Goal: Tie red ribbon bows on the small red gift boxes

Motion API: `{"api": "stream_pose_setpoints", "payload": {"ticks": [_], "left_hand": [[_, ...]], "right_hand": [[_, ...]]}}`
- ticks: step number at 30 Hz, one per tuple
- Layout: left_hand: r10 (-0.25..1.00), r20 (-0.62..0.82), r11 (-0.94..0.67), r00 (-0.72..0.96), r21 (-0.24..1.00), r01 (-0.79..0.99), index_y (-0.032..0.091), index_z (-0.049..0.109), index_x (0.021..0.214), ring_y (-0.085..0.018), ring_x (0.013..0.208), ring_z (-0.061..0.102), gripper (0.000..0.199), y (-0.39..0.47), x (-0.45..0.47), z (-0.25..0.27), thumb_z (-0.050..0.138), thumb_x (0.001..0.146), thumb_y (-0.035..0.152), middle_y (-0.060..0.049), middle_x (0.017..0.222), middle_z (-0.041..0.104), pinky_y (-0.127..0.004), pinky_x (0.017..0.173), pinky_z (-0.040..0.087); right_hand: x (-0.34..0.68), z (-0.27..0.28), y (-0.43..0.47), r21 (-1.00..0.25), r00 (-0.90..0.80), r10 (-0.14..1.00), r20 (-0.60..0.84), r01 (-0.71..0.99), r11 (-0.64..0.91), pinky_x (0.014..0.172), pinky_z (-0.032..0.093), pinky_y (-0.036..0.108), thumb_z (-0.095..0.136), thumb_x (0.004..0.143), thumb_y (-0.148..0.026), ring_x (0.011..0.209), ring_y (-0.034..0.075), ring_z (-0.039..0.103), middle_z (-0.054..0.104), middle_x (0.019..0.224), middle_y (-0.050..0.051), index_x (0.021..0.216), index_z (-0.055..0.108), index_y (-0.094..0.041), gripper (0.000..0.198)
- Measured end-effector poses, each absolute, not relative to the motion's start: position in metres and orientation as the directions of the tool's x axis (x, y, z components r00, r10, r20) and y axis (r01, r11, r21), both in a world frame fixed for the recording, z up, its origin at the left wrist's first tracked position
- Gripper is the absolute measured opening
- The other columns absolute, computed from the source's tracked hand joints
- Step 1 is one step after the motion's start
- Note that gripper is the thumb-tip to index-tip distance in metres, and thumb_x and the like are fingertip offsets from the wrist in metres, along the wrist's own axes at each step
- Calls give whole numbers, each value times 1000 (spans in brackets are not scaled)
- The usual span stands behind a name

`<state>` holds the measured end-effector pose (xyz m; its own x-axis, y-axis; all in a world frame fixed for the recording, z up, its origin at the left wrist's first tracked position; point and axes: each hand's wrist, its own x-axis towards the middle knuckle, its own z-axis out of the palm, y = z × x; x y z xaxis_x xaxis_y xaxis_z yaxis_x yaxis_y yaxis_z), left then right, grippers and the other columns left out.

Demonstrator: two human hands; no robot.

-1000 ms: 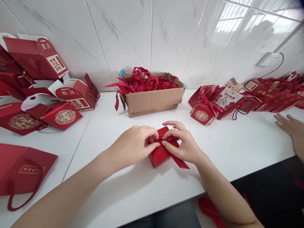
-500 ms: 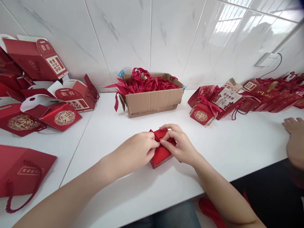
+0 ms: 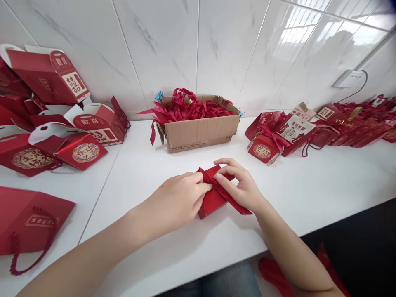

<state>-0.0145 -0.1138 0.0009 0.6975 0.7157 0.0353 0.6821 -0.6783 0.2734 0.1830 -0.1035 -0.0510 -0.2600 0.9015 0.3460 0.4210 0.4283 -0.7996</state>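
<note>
While the left hand [image 3: 177,198] and right hand [image 3: 241,187] pinch its red ribbon [image 3: 230,200], one small red box [image 3: 212,202] lies flat — glossy. One cardboard carton [image 3: 198,130] stands behind — two hands, fingers clamped on ribbon.

box [image 3: 213,202] matt red card | ribbon [image 3: 229,200] satin cloth | counter [image 3: 309,189] smooth white

Both forearms come in bare from the bottom, angling toward each other. Left hand [image 3: 177,198] is knuckles-up, fingers curled, thumb and index pinched. Right hand [image 3: 243,185] sits just beside it, fingertips nearly touching, index raised and bent, other fingers loosely curled.
</note>
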Motion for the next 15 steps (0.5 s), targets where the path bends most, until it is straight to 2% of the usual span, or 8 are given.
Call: {"api": "stream_pose_setpoints", "payload": {"ticks": [4, 8, 11, 15], "left_hand": [[756, 26, -638, 655, 259, 726, 20, 68, 99, -18, 78, 61, 30, -117, -15, 2, 41, 89, 17, -5, 89, 65, -30, 66, 47], [785, 9, -595, 619, 286, 751, 22, 69, 98, -18, 78, 61, 27, -117, -12, 3, 44, 90, 22, -4, 90, 64, -29, 62, 46], [792, -2, -584, 610, 287, 759, 23, 70, 94, -17, 73, 60, 25, -118, -9, 0, 45, 90, 23, -3, 86, 61, -28, 61, 45], [771, 24, -614, 637, 293, 732, 21, 70, 90, -15, 70, 58, 27, -120, -6, -5, 43, 90, 21, -4, 86, 58, -26, 60, 45]], "right_hand": [[178, -54, -105, -752, -246, 878, 411, 454, 479, 88, 51, 41, 64, 82, -30, 108, 25, 58, 60, 116, 9, 89, 70, -22, 12], [174, -56, -104, -686, -229, 844, 485, 499, 530, 86, 51, 39, 67, 81, -29, 98, 22, 59, 63, 98, 7, 88, 74, -25, 11], [173, -53, -103, -705, -214, 870, 445, 515, 488, 76, 52, 36, 66, 82, -29, 81, 19, 59, 62, 83, 5, 83, 75, -24, 11], [175, -49, -101, -733, -238, 901, 361, 525, 433, 67, 50, 32, 69, 79, -33, 68, 16, 58, 61, 69, 2, 88, 75, -24, 14]]}}
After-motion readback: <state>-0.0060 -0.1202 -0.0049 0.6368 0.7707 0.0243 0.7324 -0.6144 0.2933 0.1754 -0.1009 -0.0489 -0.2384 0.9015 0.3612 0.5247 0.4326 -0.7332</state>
